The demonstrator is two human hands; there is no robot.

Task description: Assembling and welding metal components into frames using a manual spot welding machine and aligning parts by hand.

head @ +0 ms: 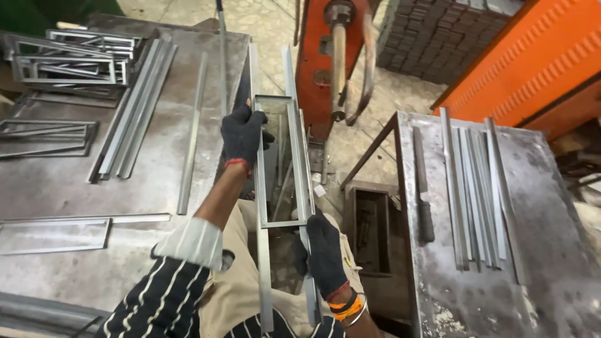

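The metal frame [285, 163], a long rectangle of grey strips, is gripped by 2 closed gloved hands, the left hand [243, 134] on its far left rail, the right hand [325, 253] at its near corner, and is held between 2 steel tables toward the orange welding machine [335, 56] beyond, so alignment under the electrode is judged the step in hand, calling for steady level feeding.

Dull grey metal frame [282, 163]; black, seemingly knitted cloth gloves; scuffed, matt metal table [75, 181].
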